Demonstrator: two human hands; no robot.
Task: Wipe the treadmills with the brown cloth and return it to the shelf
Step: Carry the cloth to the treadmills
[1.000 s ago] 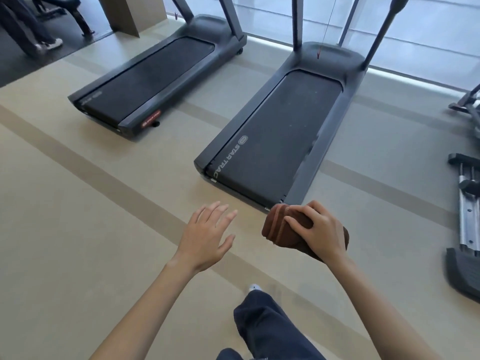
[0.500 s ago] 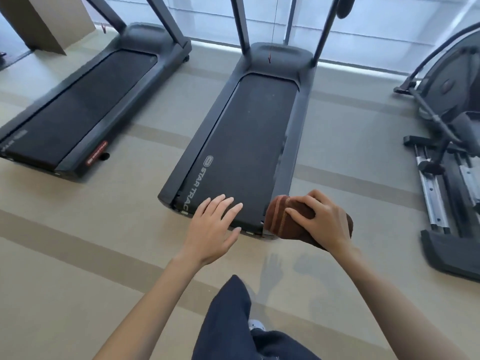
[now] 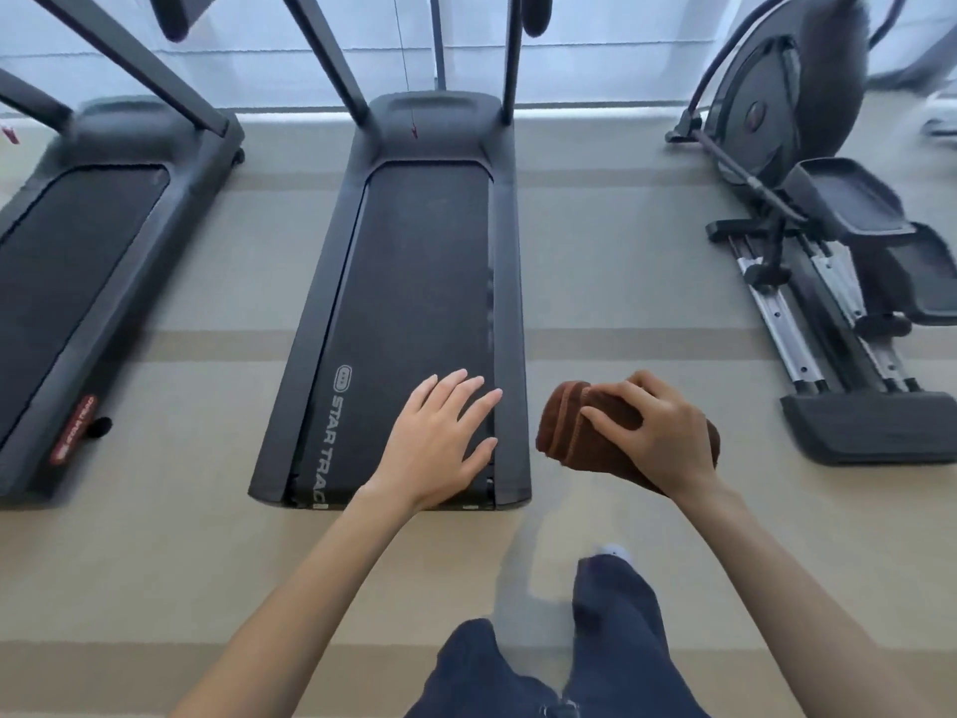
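A black Star Trac treadmill (image 3: 414, 282) stands straight ahead, its rear end nearest me. A second black treadmill (image 3: 77, 261) stands to its left. My right hand (image 3: 657, 437) grips a folded brown cloth (image 3: 569, 432) in the air, just right of the near treadmill's rear corner. My left hand (image 3: 440, 437) hovers with fingers spread and straight above the rear of that treadmill's belt, holding nothing. No shelf is in view.
An elliptical trainer (image 3: 828, 251) with pedals and rails stands at the right. Beige floor (image 3: 155, 588) with darker stripes runs between the machines. My dark-trousered legs (image 3: 595, 640) show at the bottom. A bright window wall (image 3: 290, 49) runs behind the machines.
I have walked closer and turned to face the near treadmill squarely; it now lies straight ahead. Both hands keep their pose, the cloth still in my right hand.
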